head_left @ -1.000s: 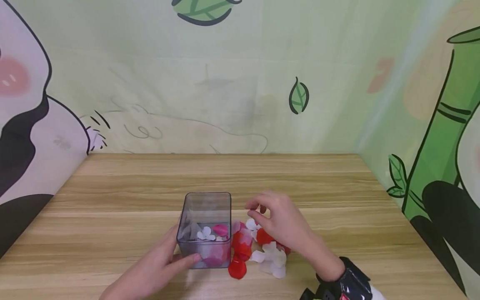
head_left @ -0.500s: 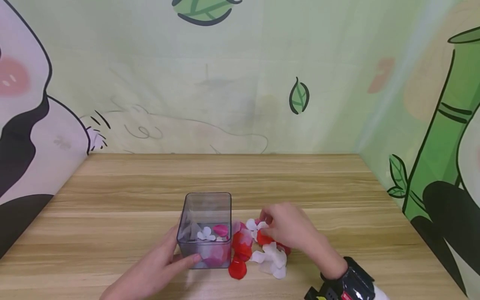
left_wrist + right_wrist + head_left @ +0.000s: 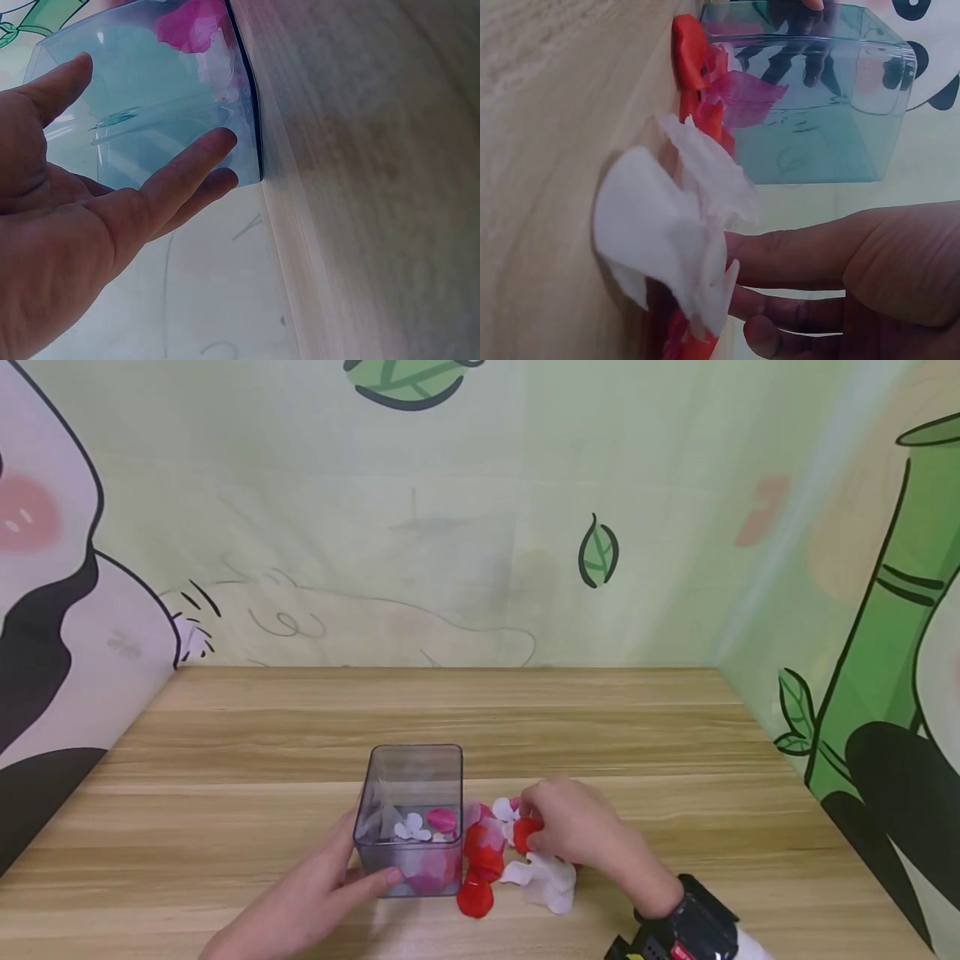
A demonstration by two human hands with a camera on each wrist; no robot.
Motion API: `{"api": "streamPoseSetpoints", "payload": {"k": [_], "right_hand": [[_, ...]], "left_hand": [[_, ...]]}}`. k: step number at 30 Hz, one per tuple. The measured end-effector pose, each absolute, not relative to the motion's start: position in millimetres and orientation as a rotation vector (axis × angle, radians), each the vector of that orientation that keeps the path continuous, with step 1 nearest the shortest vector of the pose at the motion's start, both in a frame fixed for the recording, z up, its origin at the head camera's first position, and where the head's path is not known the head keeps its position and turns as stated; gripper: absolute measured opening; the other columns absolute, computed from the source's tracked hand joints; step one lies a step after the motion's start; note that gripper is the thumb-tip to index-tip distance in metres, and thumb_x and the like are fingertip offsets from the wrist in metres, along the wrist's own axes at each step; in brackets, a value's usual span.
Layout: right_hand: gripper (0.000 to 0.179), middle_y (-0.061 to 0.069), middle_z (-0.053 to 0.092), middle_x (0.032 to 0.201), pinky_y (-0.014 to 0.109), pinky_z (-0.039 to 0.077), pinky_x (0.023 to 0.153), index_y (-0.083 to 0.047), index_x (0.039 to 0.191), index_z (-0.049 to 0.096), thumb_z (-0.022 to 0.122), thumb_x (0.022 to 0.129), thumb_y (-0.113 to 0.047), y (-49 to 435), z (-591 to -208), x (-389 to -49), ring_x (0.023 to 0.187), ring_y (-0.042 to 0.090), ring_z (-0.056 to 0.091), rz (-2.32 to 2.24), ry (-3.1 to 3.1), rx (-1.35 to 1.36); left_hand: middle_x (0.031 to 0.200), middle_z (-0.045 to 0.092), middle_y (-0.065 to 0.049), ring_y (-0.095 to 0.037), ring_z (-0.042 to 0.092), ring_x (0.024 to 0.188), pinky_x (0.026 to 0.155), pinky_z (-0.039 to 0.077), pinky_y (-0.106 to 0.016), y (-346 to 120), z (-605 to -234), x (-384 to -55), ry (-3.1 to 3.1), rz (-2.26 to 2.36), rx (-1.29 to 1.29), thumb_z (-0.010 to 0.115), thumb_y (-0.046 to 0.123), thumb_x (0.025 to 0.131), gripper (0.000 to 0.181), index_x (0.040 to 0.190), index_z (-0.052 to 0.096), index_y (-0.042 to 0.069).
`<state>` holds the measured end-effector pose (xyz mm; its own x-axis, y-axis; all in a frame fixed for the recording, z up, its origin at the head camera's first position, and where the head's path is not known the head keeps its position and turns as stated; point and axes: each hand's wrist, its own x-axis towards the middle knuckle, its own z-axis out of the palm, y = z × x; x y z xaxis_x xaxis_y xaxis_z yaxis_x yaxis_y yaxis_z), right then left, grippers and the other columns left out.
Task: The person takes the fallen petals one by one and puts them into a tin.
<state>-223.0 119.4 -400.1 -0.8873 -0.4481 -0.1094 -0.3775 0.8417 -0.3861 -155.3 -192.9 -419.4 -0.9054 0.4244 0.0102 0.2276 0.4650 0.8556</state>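
Note:
My left hand holds a see-through plastic box at its near left corner. Its thumb lies on the near wall and the fingers along the left side. Inside the box are a white flower-shaped petal and a pink petal, with more pink ones below. My right hand reaches down into a loose heap of petals right of the box. Thumb and forefinger stand on either side of a red petal. White petals hide the fingertips in the right wrist view, so the grip is unclear.
Red petals and pink petals lie against the box's right side. The wooden table meets a printed cloth backdrop at its far edge. A black strap sits on the right wrist.
My right hand has come down from above onto the petals, moving right and nearer. The white petals under it have shifted slightly. Left hand and box have stayed put.

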Motion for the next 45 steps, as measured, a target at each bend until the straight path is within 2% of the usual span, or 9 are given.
{"api": "streamPoseSetpoints", "payload": {"k": [6, 12, 17, 21, 28, 37, 45], "right_hand": [[0.017, -0.001, 0.055, 0.072, 0.03, 0.045, 0.056, -0.009, 0.092, 0.072, 0.083, 0.082, -0.002, 119, -404, -224, 0.067, 0.018, 0.053, -0.573, 2.809, -0.641], [0.016, -0.001, 0.055, 0.072, 0.029, 0.044, 0.056, -0.008, 0.095, 0.074, 0.081, 0.083, -0.001, 120, -409, -226, 0.067, 0.018, 0.052, -0.57, 2.812, -0.67], [0.016, -0.002, 0.053, 0.068, 0.028, 0.041, 0.054, -0.011, 0.088, 0.071, 0.08, 0.082, 0.002, 121, -413, -227, 0.064, 0.017, 0.05, -0.562, 2.828, -0.716], [0.019, -0.004, 0.053, 0.068, 0.028, 0.043, 0.053, -0.012, 0.083, 0.068, 0.079, 0.082, 0.003, 121, -414, -228, 0.064, 0.016, 0.051, -0.567, 2.838, -0.72], [0.015, -0.004, 0.055, 0.071, 0.029, 0.046, 0.052, -0.01, 0.09, 0.07, 0.076, 0.086, 0.003, 122, -407, -227, 0.06, 0.014, 0.053, -0.593, 2.863, -0.691], [0.012, -0.005, 0.062, 0.074, 0.032, 0.051, 0.062, -0.012, 0.084, 0.075, 0.08, 0.085, -0.001, 127, -397, -228, 0.068, 0.014, 0.055, -0.621, 2.914, -0.711], [0.012, -0.008, 0.064, 0.075, 0.03, 0.052, 0.062, -0.014, 0.084, 0.076, 0.08, 0.086, -0.003, 129, -389, -229, 0.068, 0.011, 0.056, -0.658, 2.929, -0.726]], "left_hand": [[0.158, 0.038, -0.012, -0.035, 0.046, 0.137, 0.098, 0.053, -0.046, -193, -419, -156, 2.5, 1.418, 0.552, 0.071, 0.039, 0.098, 0.088, 0.166, 0.017, 0.023], [0.158, 0.038, -0.013, -0.035, 0.047, 0.137, 0.097, 0.054, -0.046, -193, -419, -155, 2.513, 1.416, 0.563, 0.07, 0.039, 0.098, 0.088, 0.166, 0.016, 0.024], [0.158, 0.038, -0.012, -0.035, 0.046, 0.138, 0.098, 0.053, -0.046, -193, -419, -155, 2.514, 1.413, 0.566, 0.07, 0.04, 0.098, 0.088, 0.166, 0.017, 0.023], [0.158, 0.038, -0.012, -0.035, 0.044, 0.139, 0.099, 0.052, -0.046, -193, -419, -156, 2.511, 1.409, 0.549, 0.071, 0.041, 0.098, 0.089, 0.166, 0.016, 0.023], [0.158, 0.037, -0.011, -0.034, 0.047, 0.136, 0.097, 0.053, -0.047, -192, -418, -155, 2.492, 1.404, 0.527, 0.07, 0.04, 0.098, 0.089, 0.166, 0.015, 0.024], [0.159, 0.036, -0.011, -0.033, 0.045, 0.138, 0.098, 0.053, -0.047, -193, -418, -156, 2.47, 1.414, 0.518, 0.07, 0.04, 0.098, 0.088, 0.165, 0.014, 0.029], [0.158, 0.037, -0.011, -0.033, 0.045, 0.138, 0.098, 0.053, -0.045, -193, -419, -156, 2.471, 1.424, 0.547, 0.07, 0.038, 0.099, 0.086, 0.165, 0.015, 0.029]]}}
